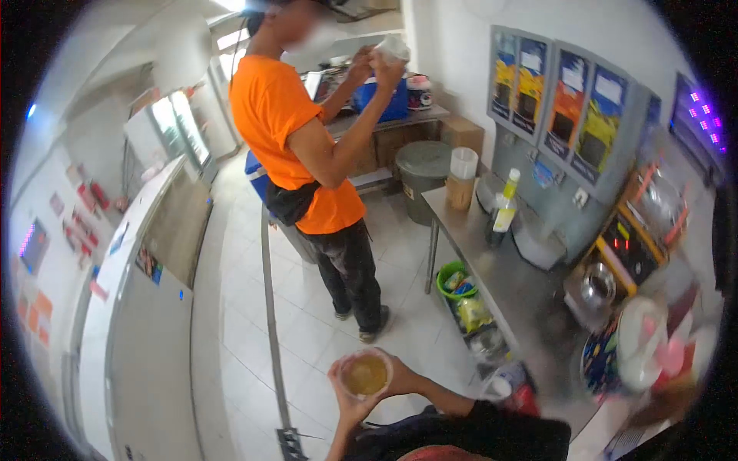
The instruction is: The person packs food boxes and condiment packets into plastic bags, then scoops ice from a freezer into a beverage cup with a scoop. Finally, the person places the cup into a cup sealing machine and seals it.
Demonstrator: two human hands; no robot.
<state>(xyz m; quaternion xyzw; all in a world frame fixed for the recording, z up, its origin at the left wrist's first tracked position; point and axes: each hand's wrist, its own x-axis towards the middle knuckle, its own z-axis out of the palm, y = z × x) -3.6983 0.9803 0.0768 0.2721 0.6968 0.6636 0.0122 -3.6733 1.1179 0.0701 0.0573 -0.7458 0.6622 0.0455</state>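
Near the bottom centre, a round cup with a pale rim and yellowish-brown contents is held between both hands. My left hand is wrapped round its left and lower side. My right hand grips the right side of the rim. The cup is above the tiled floor, its top facing up toward the camera. What lies beneath the cup is hidden by it and by my hands.
A co-worker in an orange shirt stands ahead, holding a whitish object. To the right, a metal counter bears a bottle and stacked cups. A long white counter runs along the left.
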